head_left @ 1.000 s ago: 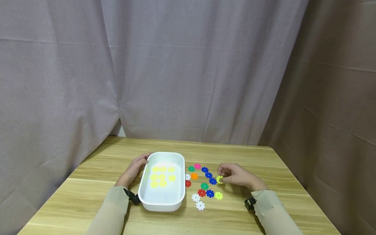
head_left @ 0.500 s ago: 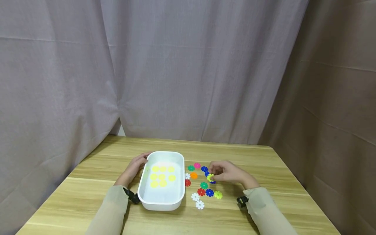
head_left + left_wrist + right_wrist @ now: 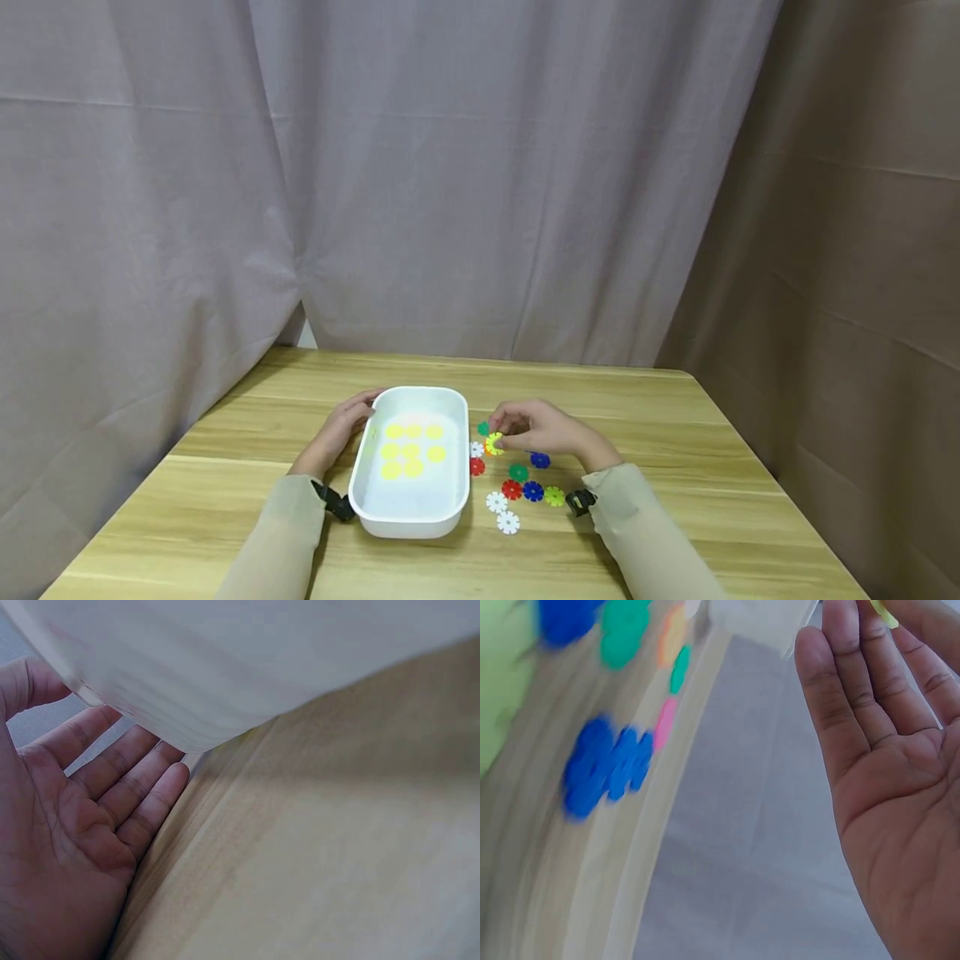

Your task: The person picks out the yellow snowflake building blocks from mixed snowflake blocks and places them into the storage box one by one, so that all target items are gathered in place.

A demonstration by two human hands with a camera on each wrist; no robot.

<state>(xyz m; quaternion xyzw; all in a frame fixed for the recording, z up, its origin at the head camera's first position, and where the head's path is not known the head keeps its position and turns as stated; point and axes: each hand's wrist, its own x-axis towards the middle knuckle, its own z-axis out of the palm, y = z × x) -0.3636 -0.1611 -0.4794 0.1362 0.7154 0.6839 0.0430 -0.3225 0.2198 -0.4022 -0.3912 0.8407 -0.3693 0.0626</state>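
A yellow snowflake disc [image 3: 494, 443] is pinched between the thumb and fingers of my right hand [image 3: 542, 429], above the scattered discs right of the white tray [image 3: 408, 528]. Only a sliver of the pinched yellow disc [image 3: 883, 613] shows in the right wrist view. Several yellow discs [image 3: 410, 451] lie flat inside the tray. My left hand [image 3: 339, 433] rests against the tray's left side, thumb near the rim. In the left wrist view, that left hand [image 3: 82, 802] has its fingers extended along the tray's outer wall [image 3: 217, 667].
Loose discs lie right of the tray: a green disc [image 3: 518, 472], a red disc [image 3: 512, 490], a blue disc [image 3: 533, 491], a yellow disc [image 3: 554, 497] and white discs [image 3: 508, 522]. My right hand covers some others. A grey curtain [image 3: 480, 208] hangs behind the wooden table [image 3: 712, 467].
My right hand has moved left with the yellow disc, from beside the blue discs toward the tray's right rim. The left hand and tray stay nearly in place.
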